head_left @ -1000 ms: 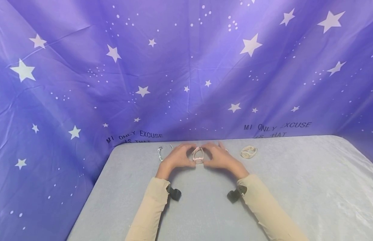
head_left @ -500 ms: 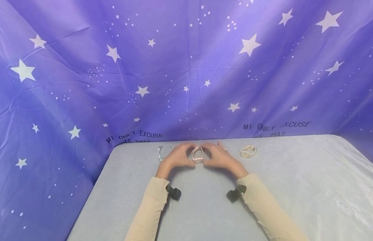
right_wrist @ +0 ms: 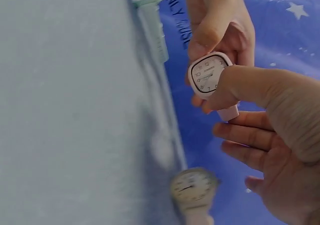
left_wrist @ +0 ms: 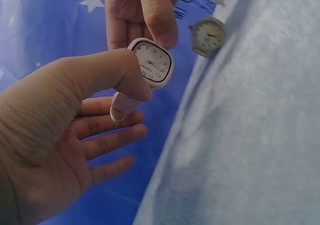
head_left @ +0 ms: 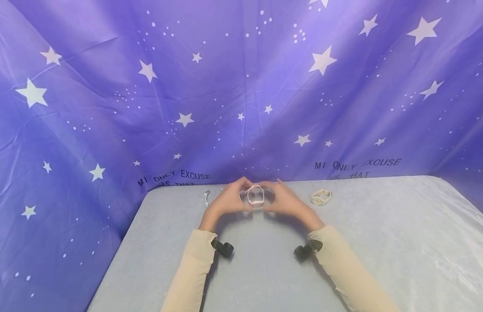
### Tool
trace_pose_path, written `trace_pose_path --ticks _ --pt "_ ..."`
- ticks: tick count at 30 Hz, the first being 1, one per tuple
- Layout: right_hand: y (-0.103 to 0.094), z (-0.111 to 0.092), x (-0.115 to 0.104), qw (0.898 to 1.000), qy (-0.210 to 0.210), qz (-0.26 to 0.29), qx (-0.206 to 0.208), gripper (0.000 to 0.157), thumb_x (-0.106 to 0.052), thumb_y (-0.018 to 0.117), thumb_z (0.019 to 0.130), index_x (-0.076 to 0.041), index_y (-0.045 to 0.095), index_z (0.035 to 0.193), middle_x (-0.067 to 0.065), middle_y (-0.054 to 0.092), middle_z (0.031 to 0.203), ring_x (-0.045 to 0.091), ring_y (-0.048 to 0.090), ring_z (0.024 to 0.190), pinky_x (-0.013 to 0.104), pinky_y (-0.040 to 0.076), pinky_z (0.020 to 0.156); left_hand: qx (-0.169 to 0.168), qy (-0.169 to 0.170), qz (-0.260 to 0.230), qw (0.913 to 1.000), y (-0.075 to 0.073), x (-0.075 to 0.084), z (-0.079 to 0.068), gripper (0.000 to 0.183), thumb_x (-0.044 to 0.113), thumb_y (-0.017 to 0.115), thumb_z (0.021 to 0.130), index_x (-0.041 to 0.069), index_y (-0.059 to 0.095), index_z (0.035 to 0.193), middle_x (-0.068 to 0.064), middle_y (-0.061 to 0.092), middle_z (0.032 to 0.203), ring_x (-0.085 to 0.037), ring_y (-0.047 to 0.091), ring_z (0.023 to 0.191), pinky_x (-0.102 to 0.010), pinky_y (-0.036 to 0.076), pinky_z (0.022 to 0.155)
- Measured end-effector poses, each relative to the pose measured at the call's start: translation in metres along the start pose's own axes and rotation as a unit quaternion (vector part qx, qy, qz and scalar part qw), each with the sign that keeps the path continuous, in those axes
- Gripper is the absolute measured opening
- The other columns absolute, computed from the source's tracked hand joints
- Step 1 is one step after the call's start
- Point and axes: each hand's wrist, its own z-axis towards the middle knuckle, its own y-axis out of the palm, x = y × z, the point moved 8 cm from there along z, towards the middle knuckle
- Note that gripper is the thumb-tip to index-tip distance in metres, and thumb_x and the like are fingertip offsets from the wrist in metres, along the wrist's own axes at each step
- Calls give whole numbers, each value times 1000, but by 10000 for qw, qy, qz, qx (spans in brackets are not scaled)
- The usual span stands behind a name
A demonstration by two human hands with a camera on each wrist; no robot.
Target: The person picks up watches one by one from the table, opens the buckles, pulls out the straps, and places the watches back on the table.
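Your L hand (head_left: 227,200) & R hand (head_left: 285,200) both grasp the pink watch (left_wrist: 156,61), 1 on each side, approx. mid head view, nr the far edge of the counter (head_left: 261,273). You're pinching the case w/ your thumbs on its opposite sides; the spare fingers of each hand stretch out loosely below. Its strap makes a loop btwn your hands, & the dial faces back toward you. Can't tell if the strap touches the counter.

Just beside your L hand there's a pale green watch (right_wrist: 153,27) on the counter. Off to your R, apart from that hand, lies a beige watch (head_left: 321,197), strap looped. L wrist view catches 2 watches past your R hand: the nearer has a round dial, the other's cut off at the top edge.

You've got beige sleeves (head_left: 188,271) & a black wrist cam (head_left: 226,249) on each arm. Behind the counter: a purple cloth (head_left: 226,86) w/ white stars & dark lettering.
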Motion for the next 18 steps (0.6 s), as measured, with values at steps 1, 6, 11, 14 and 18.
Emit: trace_pose_path --ticks 1,6,11,14,18 --pt "-3 -1 -3 10000 -8 0 4 67 -15 87 76 -2 60 136 16 67 135 38 60 129 70 18 122 14 39 -59 10000 -1 2 0 67 6 86 63 6 59 124 -12 68 130 -30 61 127 -53 44 114" --pt "-17 -4 -17 9993 120 336 -73 68 -3 80 74 1 57 138 21 64 137 41 61 125 61 43 113 82 148 -334 9993 -9 17 -2 63 4 85 64 6 58 122 -15 68 129 -30 63 126 -52 45 113" --pt "-32 -8 -30 9963 298 810 -48 64 -1 74 76 1 56 138 23 64 136 42 62 124 55 54 102 208 197 -492 9984 -19 36 -7 62 2 82 65 8 55 120 -14 71 119 -28 67 114 -51 53 102" --pt "-38 -9 -36 9955 324 886 7 63 0 73 75 0 57 137 24 66 131 40 65 120 50 58 98 274 249 -367 9986 -25 46 -10 62 1 82 65 9 53 120 -8 72 110 -22 69 104 -45 57 93" --pt "-42 -10 -42 9892 439 1393 -114 63 3 73 76 0 53 136 25 67 128 40 67 117 39 61 92 206 290 -431 9984 -29 57 -14 64 -1 80 67 10 50 122 -6 72 106 -17 70 95 -34 60 85"
